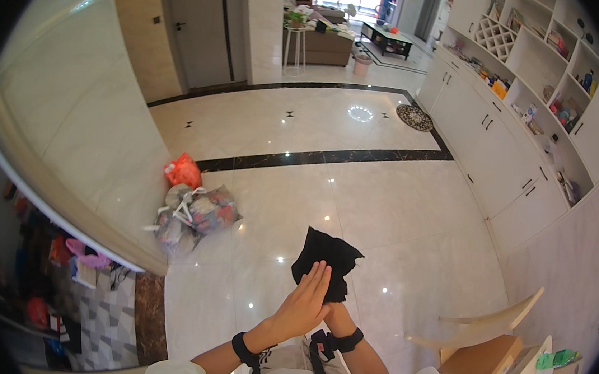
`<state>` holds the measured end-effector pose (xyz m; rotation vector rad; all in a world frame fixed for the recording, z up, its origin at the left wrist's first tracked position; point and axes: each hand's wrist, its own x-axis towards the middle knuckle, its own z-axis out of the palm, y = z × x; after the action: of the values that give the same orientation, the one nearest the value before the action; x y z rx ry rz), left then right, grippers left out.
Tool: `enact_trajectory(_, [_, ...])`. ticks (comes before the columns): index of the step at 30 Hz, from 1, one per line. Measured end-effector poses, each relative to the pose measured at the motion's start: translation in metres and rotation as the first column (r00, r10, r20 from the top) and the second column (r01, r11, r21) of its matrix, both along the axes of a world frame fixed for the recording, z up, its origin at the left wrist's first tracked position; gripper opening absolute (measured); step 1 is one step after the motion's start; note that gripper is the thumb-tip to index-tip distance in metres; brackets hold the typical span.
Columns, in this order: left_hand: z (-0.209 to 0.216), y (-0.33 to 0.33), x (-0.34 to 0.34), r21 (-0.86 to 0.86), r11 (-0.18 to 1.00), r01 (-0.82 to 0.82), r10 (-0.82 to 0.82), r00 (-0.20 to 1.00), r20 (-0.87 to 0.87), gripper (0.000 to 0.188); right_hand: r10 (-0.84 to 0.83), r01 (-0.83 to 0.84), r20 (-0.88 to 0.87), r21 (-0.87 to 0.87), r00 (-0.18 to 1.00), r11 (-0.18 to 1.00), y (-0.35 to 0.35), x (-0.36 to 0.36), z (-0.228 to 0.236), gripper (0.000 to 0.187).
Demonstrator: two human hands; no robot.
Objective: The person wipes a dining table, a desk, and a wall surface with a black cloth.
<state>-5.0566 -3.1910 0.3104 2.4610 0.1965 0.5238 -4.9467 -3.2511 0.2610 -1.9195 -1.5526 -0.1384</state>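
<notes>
A piece of black cloth (319,246) with uneven edges is spread out in front of my body, above the pale floor. My left hand (305,297) lies flat on top of it, fingers stretched out and side by side. Beneath the cloth is my right hand (336,316), seen only near the wrist and palm edge; its fingers are hidden by the cloth and the left hand. Each wrist wears a black strap (351,341).
Tied plastic bags (203,214), one of them red, sit against the left wall. At lower right stand a pale chair (510,315) and an open cardboard box (481,363). White cabinets (478,132) line the right side. A doorway with shelves is at lower left.
</notes>
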Motion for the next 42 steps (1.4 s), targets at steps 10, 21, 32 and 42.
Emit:
enact_trajectory(10, [-0.037,0.223,0.175,0.289,0.937,0.196,-0.130,0.964,-0.231,0.068,-0.049,0.054,0.134,-0.038,0.990,0.998,0.190,0.166,-0.006,0.027])
enact_trajectory(21, [-0.012,0.567,0.275,0.192,0.981,0.012,-0.032,0.995,0.099,0.050,-0.241,0.227,0.355,0.080,0.903,0.971,0.506,0.376,0.085,0.025])
enact_trajectory(32, [-0.027,0.889,0.375,-0.016,0.962,-0.273,0.272,0.952,0.139,0.011,-0.714,0.642,0.512,0.352,0.477,0.681,0.719,0.584,0.082,0.034])
enact_trajectory(42, [-0.032,1.160,0.485,-0.168,0.917,-0.363,0.382,0.919,0.098,0.012,-0.663,0.636,0.361,0.209,0.656,0.743,1.011,0.705,0.048,0.028])
